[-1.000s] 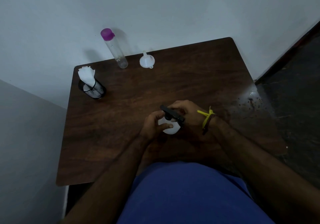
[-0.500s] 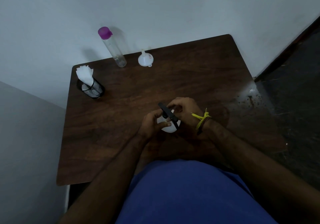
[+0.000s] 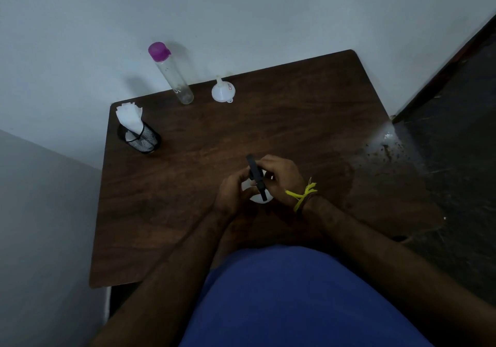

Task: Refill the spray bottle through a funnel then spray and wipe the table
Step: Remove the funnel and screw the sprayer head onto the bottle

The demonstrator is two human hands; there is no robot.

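A small white spray bottle (image 3: 258,198) with a black spray head (image 3: 256,177) stands near the middle of the dark wooden table (image 3: 188,185). My left hand (image 3: 234,194) wraps the white body from the left. My right hand (image 3: 279,176) grips the black spray head from the right. A white funnel (image 3: 223,92) lies at the table's far edge. Left of it stands a tall clear water bottle (image 3: 174,76) with a purple cap. White paper napkins (image 3: 129,117) stick out of a black mesh cup (image 3: 142,139) at the far left corner.
A pale wall runs behind the table and along its left side. Dark floor (image 3: 456,137) lies to the right, with a wet, speckled patch near the table's right edge. My blue-clothed torso (image 3: 295,298) overhangs the near edge.
The black spray head has turned counter-clockwise under my right hand, from lying crosswise to pointing away from me. My left hand has kept its hold on the body.
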